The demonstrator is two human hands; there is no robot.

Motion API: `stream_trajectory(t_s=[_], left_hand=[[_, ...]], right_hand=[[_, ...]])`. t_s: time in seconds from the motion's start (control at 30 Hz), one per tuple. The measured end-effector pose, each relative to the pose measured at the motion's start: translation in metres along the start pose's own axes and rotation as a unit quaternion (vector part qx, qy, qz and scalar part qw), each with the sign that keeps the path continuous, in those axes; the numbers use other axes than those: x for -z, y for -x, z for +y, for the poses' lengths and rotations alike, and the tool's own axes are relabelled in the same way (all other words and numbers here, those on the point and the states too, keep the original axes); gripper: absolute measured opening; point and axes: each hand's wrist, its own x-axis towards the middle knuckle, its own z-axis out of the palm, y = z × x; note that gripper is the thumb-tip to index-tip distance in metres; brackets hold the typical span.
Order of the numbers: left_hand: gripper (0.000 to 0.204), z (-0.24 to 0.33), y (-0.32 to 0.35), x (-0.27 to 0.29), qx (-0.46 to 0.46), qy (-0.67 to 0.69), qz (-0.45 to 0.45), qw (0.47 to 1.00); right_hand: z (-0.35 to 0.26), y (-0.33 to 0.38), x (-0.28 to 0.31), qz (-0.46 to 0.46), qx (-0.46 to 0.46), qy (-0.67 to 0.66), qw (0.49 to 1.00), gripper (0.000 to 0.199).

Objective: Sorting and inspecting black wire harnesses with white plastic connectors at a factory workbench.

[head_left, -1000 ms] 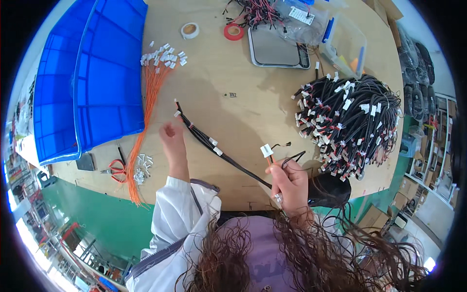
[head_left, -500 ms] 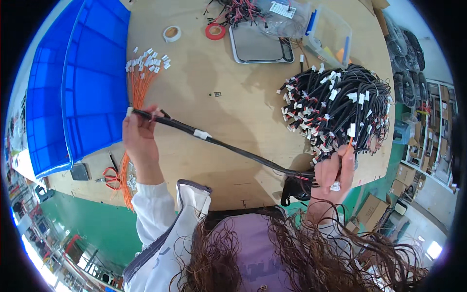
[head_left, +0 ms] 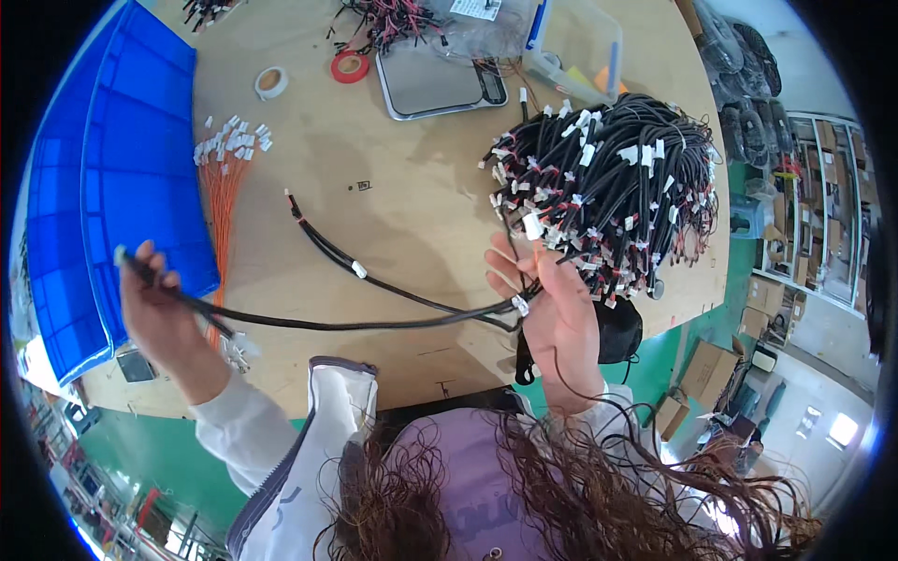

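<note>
The wooden bench fills most of the scene, with a tall blue crate at its left and a heap of black harnesses at its right, dotted with white tags too small to read. Nearest, long hair hangs over a purple shirt, partly hiding its lettering. A black cable spans the near side: the left hand, closed around its left end, blocks part of the crate, while the right hand, palm up with some fingers spread, loosely grips the other end beside the heap. A second black length lies farther off, meeting the held one near the right hand. Orange wires lie along the crate. Far off are a silver scale, a clear bin to its right, and a plastic bag whose printed white label is cut off by the upper edge. Left of the scale lie a red tape roll and a white tape roll. A white connector rises by the right thumb; a tiny dark printed mark sits on the bench left of centre.
</note>
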Motion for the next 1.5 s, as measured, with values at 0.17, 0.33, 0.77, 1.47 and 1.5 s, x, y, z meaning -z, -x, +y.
stream_trajectory(t_s=[0.17,0.33,0.77,1.47,1.5], left_hand=[[0.030,0.011,-0.016,0.039,-0.019,0.029,-0.024,0.999],[0.028,0.008,0.000,0.039,-0.052,-0.017,0.015,0.998],[0.028,0.005,0.010,0.004,-0.002,-0.004,-0.001,1.000],[0.041,0.003,0.172,-0.103,0.366,0.118,-0.264,0.885],[0.041,0.004,0.172,-0.104,0.375,0.135,-0.268,0.877]], right_hand=[[0.003,-0.002,0.024,0.038,-0.013,-0.070,0.997,0.019],[0.011,-0.010,0.045,0.094,0.073,-0.026,0.992,0.018],[-0.010,0.007,0.062,0.217,0.088,0.105,0.967,0.023],[0.021,0.022,-0.036,-0.070,-0.040,0.139,0.987,0.019],[0.020,0.022,-0.038,-0.063,-0.021,0.141,0.988,0.018]])
